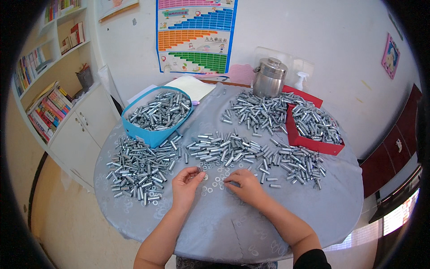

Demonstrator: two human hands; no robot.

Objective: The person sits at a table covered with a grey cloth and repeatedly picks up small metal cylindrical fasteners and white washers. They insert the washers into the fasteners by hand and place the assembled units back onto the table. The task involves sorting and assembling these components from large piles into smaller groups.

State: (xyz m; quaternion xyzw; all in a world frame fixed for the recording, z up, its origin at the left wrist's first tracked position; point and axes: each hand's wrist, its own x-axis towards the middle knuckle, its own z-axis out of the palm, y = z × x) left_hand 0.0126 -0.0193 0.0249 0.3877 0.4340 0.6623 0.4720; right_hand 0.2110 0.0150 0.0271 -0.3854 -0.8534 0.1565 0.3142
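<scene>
My left hand is closed, thumb against fingers, on a small silvery metal anchor bolt. A washer shows at its thumb tip. To the right, my right hand reaches down to the cloth with its fingertips pinched together at the edge of some loose washers. What those fingers hold, if anything, is too small to make out. Just beyond both hands lies a heap of anchor bolts. Another heap spreads to the left, with a few washers at its near edge.
A blue bin full of metal pieces stands at the back left. At the right, a red box holds more, beside further heaps. A steel canister and a spray bottle stand behind. Grey cloth covers the round table.
</scene>
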